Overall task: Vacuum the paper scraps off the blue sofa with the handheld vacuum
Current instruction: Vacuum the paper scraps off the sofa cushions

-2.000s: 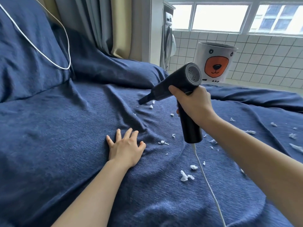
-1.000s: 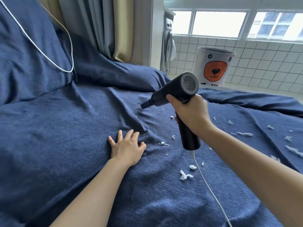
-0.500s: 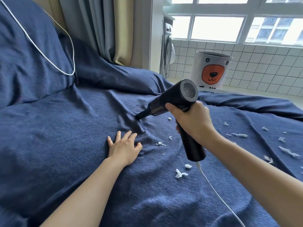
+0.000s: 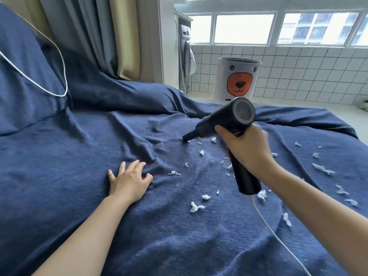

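Note:
My right hand grips the handle of a black handheld vacuum. Its narrow nozzle tip points down and left, touching the blue sofa cover just left of a few white scraps. Several white paper scraps lie scattered over the cover from the middle to the right edge. My left hand lies flat with fingers spread, pressing the fabric left of the scraps. A white cord trails from the handle's base toward the lower right.
A white bin with an orange bear face stands on the floor beyond the sofa. Blue back cushions rise at left with a white cable draped over them. Curtains hang behind; a tiled wall and windows are at the right.
The vacuum nozzle has swept across the wrinkled fabric and now touches down farther right near the scraps. My left hand stays pressed flat on the cover. The view shifted slightly.

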### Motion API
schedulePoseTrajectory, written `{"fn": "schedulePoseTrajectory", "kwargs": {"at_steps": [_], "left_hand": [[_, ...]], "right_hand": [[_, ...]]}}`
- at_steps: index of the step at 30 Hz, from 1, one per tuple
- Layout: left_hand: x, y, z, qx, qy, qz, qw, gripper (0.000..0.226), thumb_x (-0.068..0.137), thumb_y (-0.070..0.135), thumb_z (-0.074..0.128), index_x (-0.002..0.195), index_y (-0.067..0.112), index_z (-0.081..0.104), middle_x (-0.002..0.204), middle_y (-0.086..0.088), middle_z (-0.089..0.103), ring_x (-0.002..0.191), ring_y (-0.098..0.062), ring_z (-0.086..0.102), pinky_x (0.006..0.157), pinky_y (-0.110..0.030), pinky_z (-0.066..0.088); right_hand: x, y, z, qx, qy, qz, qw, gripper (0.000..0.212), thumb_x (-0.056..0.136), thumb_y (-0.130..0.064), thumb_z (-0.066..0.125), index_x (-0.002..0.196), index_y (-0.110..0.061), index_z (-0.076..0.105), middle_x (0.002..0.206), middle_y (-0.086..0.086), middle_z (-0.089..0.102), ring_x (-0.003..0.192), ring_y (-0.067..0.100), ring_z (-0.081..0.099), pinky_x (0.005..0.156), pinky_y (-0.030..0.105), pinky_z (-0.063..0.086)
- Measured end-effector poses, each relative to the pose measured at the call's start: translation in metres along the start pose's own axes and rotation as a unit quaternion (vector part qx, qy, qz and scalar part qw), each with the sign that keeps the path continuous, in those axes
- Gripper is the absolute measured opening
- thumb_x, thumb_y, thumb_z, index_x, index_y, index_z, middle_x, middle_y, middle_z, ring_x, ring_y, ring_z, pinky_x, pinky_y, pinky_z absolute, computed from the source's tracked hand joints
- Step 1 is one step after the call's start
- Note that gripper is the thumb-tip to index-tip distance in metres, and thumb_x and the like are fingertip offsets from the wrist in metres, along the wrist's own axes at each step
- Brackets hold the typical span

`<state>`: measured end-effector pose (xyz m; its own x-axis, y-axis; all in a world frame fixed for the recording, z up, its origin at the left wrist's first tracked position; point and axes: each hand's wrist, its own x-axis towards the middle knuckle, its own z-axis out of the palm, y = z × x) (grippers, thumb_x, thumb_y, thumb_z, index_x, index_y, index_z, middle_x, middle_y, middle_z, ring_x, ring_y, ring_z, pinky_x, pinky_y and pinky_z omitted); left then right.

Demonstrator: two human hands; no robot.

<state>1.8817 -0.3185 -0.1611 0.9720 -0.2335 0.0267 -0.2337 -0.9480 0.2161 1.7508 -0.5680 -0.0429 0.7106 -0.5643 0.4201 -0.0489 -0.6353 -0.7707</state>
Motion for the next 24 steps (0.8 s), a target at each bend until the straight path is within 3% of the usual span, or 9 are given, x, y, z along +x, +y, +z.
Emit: {"fn": "schedulePoseTrajectory", "kwargs": {"at_steps": [3,6,7,9,13,16,21,24], "left_hand": [[0.001,0.003,0.000,0.002,0.002,-0.005,1.000,0.053,0.095,0.052,0.032,0.146,0.037,0.028,0.158,0.014,0.017,0.148,-0.022,0.006,0.115,-0.058,0.004],[0.001,0.005,0.001,0.004,0.007,-0.009,1.000,0.052,0.095,0.051,0.032,0.145,0.037,0.029,0.158,0.014,0.018,0.148,-0.022,0.007,0.115,-0.058,0.004],[0.001,0.005,0.001,0.006,0.007,-0.010,1.000,0.052,0.095,0.051,0.032,0.145,0.036,0.029,0.158,0.014,0.018,0.148,-0.022,0.008,0.115,-0.059,0.005],[0.001,0.007,0.001,0.012,0.009,-0.011,1.000,0.052,0.095,0.051,0.032,0.145,0.036,0.029,0.157,0.013,0.019,0.147,-0.023,0.008,0.115,-0.059,0.005],[-0.001,0.012,0.002,0.022,0.014,-0.021,0.999,0.051,0.096,0.048,0.031,0.145,0.032,0.030,0.157,0.011,0.021,0.147,-0.025,0.010,0.115,-0.060,0.007],[-0.003,0.017,0.002,0.013,0.023,-0.032,0.999,0.050,0.097,0.044,0.031,0.145,0.030,0.032,0.158,0.009,0.022,0.147,-0.026,0.011,0.115,-0.057,0.007],[-0.015,0.026,0.006,-0.003,0.043,-0.053,0.998,0.049,0.098,0.036,0.030,0.146,0.025,0.035,0.157,0.005,0.025,0.146,-0.025,0.013,0.118,-0.051,0.009],[-0.028,0.031,0.007,-0.009,0.045,-0.058,0.997,0.052,0.097,0.036,0.030,0.147,0.025,0.034,0.157,0.004,0.025,0.147,-0.023,0.014,0.119,-0.047,0.008]], "right_hand": [[0.008,0.010,-0.010,-0.018,0.008,-0.006,1.000,0.040,0.088,-0.045,0.072,0.060,-0.017,0.063,0.040,-0.012,0.058,0.054,0.000,0.061,0.055,0.003,0.038],[0.017,0.022,-0.018,-0.037,0.020,-0.009,0.999,0.038,0.087,-0.049,0.072,0.063,-0.020,0.063,0.054,-0.009,0.062,0.072,0.020,0.066,0.060,0.020,0.038],[0.019,0.025,-0.020,-0.040,0.024,-0.006,0.999,0.039,0.087,-0.048,0.072,0.061,-0.021,0.061,0.054,-0.010,0.061,0.074,0.021,0.066,0.059,0.020,0.037],[0.023,0.029,-0.024,-0.038,0.029,0.003,0.999,0.041,0.088,-0.048,0.071,0.059,-0.021,0.060,0.054,-0.009,0.061,0.076,0.023,0.067,0.060,0.019,0.039],[0.024,0.032,-0.028,-0.024,0.022,0.013,0.999,0.039,0.088,-0.049,0.071,0.062,-0.021,0.062,0.059,-0.004,0.066,0.079,0.027,0.070,0.073,0.031,0.045],[0.018,0.028,-0.031,-0.010,0.018,0.018,1.000,0.041,0.088,-0.049,0.072,0.060,-0.020,0.062,0.058,-0.004,0.067,0.077,0.025,0.070,0.072,0.029,0.042],[0.006,0.026,-0.037,0.009,-0.018,-0.001,1.000,0.045,0.086,-0.050,0.073,0.059,-0.015,0.064,0.052,0.004,0.068,0.064,0.022,0.072,0.079,0.033,0.057],[0.005,0.030,-0.042,-0.011,-0.015,-0.021,1.000,0.038,0.085,-0.049,0.073,0.063,-0.020,0.063,0.057,-0.003,0.067,0.071,0.022,0.071,0.074,0.029,0.053]]}}
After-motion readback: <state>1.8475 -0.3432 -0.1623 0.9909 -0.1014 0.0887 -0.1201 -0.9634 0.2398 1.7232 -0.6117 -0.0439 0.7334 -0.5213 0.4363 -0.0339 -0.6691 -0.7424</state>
